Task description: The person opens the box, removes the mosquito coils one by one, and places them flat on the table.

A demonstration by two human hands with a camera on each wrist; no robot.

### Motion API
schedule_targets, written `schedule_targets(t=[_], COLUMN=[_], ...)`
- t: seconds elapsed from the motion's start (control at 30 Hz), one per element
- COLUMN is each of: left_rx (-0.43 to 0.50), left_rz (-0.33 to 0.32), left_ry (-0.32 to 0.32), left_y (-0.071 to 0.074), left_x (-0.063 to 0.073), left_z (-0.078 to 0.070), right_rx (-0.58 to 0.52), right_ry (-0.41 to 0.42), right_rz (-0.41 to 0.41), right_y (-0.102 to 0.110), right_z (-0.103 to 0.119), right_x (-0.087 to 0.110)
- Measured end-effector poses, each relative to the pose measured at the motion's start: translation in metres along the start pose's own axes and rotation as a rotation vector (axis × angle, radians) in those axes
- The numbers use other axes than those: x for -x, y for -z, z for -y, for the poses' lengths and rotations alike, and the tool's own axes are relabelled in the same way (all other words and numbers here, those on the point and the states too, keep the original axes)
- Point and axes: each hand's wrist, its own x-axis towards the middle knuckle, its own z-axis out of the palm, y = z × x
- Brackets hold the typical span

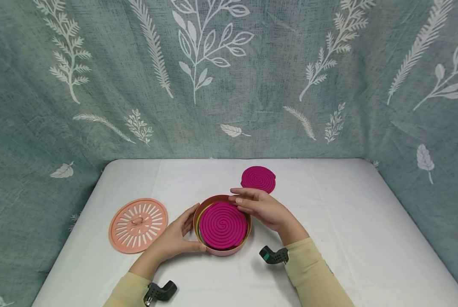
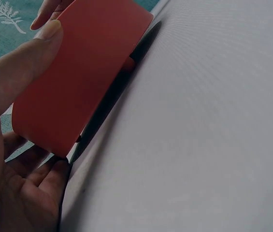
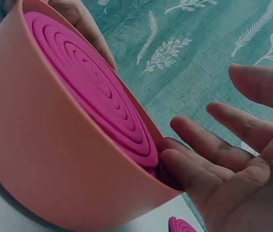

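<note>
A round salmon-pink container [image 1: 222,252] stands on the table, filled near its top by a magenta spiral coaster [image 1: 223,225]. Under that coaster, slivers of yellow and green show at the left. My left hand [image 1: 179,236] grips the container's left side, thumb at the front and fingers round the back. The wall fills much of the left wrist view, the thumb [image 2: 49,36] lying against it. My right hand [image 1: 266,207] is at the back right of the rim, fingers loosely extended. In the right wrist view its lower fingertips [image 3: 171,157] reach just inside the rim beside the coaster.
A slotted salmon-pink lid [image 1: 152,207] with a small central handle lies flat at the left. Behind my right hand lies another magenta spiral coaster [image 1: 258,178]. A white cloth covers the table [image 1: 352,221], and a green leaf-patterned curtain [image 1: 259,119] hangs behind it.
</note>
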Motion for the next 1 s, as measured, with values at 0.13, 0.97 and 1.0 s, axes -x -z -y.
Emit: schedule_targets(t=[0.13, 0.97, 1.0], left_rx=[0.003, -0.004, -0.005], left_rz=[0.004, -0.004, -0.005], left_ry=[0.021, 0.012, 0.014], left_y=[0.000, -0.001, -0.001], left_x=[0.001, 0.001, 0.001], left_z=[0.001, -0.001, -0.001], right_rx=[0.031, 0.266, 0.268], right_ry=[-0.025, -0.053, -0.052], right_rz=[0.000, 0.055, 0.056], right_y=[-0.003, -0.007, -0.007], right_z=[0.000, 0.011, 0.011], right_x=[0.000, -0.003, -0.004])
